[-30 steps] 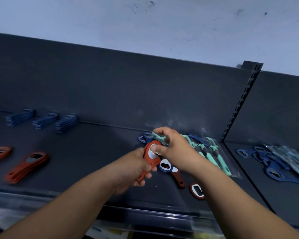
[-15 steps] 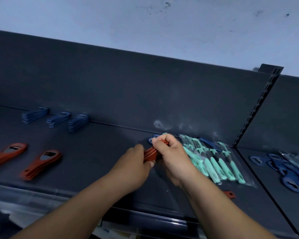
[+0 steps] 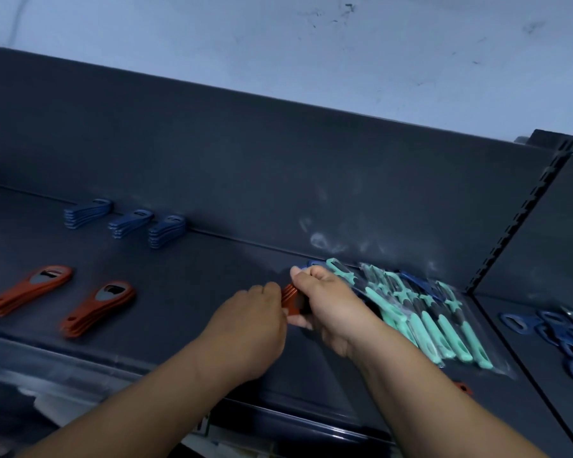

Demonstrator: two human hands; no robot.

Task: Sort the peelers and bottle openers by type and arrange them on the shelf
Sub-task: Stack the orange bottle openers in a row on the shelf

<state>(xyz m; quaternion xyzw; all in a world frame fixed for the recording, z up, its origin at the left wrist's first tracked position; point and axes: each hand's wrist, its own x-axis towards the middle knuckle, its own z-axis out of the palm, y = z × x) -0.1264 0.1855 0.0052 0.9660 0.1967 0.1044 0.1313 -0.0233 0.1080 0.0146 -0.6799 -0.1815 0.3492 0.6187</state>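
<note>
Held item: stack of red-orange plastic bottle openers (image 3: pixel 290 300), on edge between both hands, at the middle of the dark grey metal shelf (image 3: pixel 212 279).
Right hand (image 3: pixel 325 302): fingers curled round the stack's far end.
Left hand (image 3: pixel 252 325): closed on the near end; fingers hidden, probably gripping.
Front left: two flat stacks of red-orange openers (image 3: pixel 100 305), apart.
Back left: three stacks of blue plastic bottle openers (image 3: pixel 131 223), in a row by the back wall.
Right of the hands: clear bag of teal-handled peelers (image 3: pixel 444 325), just beside the right hand.
Next bay: loose blue openers (image 3: pixel 543 325), blurred.

Scuffed pale wall (image 3: pixel 278 44) above the dark shelf (image 3: pixel 212 279)
</note>
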